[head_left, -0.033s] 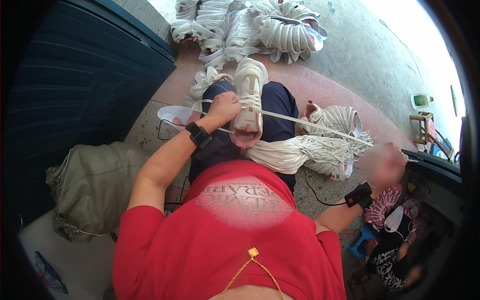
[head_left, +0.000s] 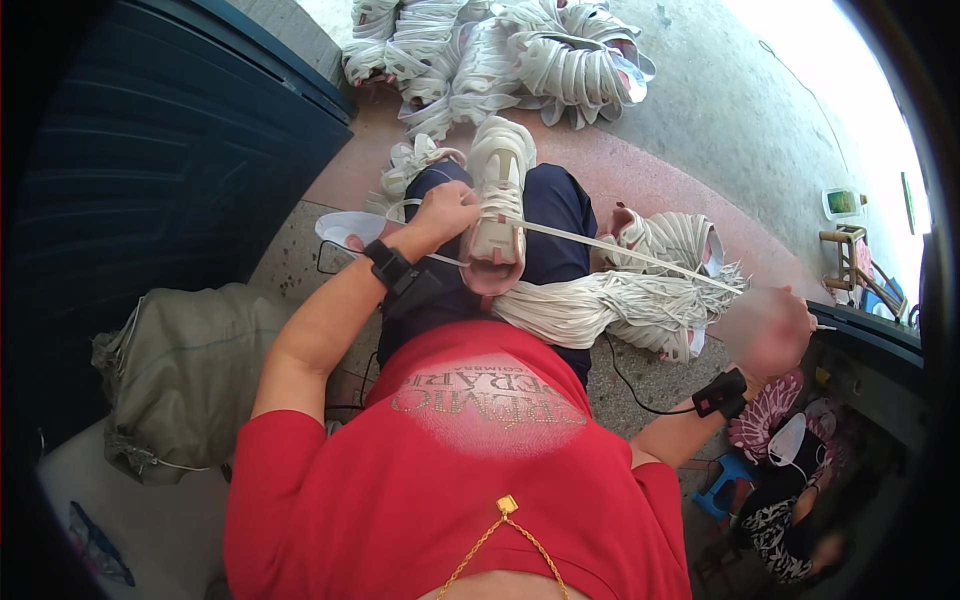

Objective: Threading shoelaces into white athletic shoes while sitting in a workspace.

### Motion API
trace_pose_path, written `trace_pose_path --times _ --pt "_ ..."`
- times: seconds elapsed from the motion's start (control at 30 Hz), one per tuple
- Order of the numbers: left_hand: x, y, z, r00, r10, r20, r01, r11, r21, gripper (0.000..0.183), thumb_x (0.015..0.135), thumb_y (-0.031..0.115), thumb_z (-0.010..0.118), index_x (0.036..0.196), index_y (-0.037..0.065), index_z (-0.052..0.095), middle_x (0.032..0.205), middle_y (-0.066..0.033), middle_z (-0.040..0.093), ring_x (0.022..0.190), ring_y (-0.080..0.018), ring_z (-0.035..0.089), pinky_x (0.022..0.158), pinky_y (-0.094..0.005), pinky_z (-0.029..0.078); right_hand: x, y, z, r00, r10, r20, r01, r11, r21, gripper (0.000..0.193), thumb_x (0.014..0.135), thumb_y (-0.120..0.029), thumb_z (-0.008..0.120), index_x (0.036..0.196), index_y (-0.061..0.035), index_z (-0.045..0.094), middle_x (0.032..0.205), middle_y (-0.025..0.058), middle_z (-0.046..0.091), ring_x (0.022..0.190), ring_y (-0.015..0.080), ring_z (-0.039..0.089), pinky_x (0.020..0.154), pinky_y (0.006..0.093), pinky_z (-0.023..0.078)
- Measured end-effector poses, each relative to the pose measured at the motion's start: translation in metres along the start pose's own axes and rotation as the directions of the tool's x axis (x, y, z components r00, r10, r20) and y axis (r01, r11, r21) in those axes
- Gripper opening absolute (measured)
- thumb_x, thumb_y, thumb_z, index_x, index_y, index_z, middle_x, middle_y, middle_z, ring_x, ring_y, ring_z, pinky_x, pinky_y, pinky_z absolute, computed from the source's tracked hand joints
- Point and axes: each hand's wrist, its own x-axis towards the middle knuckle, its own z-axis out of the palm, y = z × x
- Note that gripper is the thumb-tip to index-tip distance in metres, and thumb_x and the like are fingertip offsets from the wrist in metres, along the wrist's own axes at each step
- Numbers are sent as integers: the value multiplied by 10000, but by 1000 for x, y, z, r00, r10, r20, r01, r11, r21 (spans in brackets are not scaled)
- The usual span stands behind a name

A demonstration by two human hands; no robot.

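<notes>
Lace [head_left: 580, 237], white and taut, runs from the pale shoe [head_left: 496, 235] to the blurred right hand [head_left: 768, 332], whose grip seems clenched around it. Hardly anything has shifted this last instant; the pull looks merely held. The shoe lies mid-lap [head_left: 562, 205], toe toward the far edge; the left hand [head_left: 446, 214] curls against its left side, grasping what, I can't tell.

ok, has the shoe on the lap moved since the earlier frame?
No, not visibly: the pale shoe has the same position relative to the dark blue door, with no shift either way that I can make out.
</notes>
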Motion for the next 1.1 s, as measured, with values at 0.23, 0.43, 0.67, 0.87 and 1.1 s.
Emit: trace_pose_path --times 0.23,0.43,0.67,0.87,1.1 --pt "16 -23 -228 992 -117 53 112 594 -797 165 1038 223 542 964 80 577 695 52 445 558 -66 414 491 -231 364 20 -17 -87 953 271 133 -291 942 165 109 977 9 510 898 -45 459 792 11 405 703 153 378 638 308 338" --pt "-22 -53 -385 934 -86 -347 -227 609 -760 314 1017 233 618 1244 16 608 685 73 368 527 -24 347 482 -185 306 16 16 -82 938 347 -23 -344 916 -206 81 1023 -53 502 1088 -15 530 821 11 471 687 122 407 614 273 364" --pt "4 -51 -240 984 42 -171 -98 937 -334 258 1011 227 587 1126 20 691 741 93 477 651 -19 410 585 -189 345 -101 170 37 657 744 121 -237 357 -904 243 1012 -169 573 1150 22 635 822 59 629 733 150 571 670 272 455" --pt "-28 -34 -61 948 77 309 74 890 -451 230 929 135 688 1095 -23 704 907 -8 685 776 -56 579 730 -222 490 -168 259 71 534 706 465 366 303 -880 191 959 -141 546 992 12 655 959 211 669 970 421 608 871 471 481" --pt "-23 -37 -2 939 343 -29 -334 926 176 175 912 167 634 937 27 736 847 -167 707 863 -312 673 793 -404 524 -168 287 72 598 524 607 599 211 -772 137 916 -105 550 932 -8 645 987 166 653 963 367 588 865 464 461"
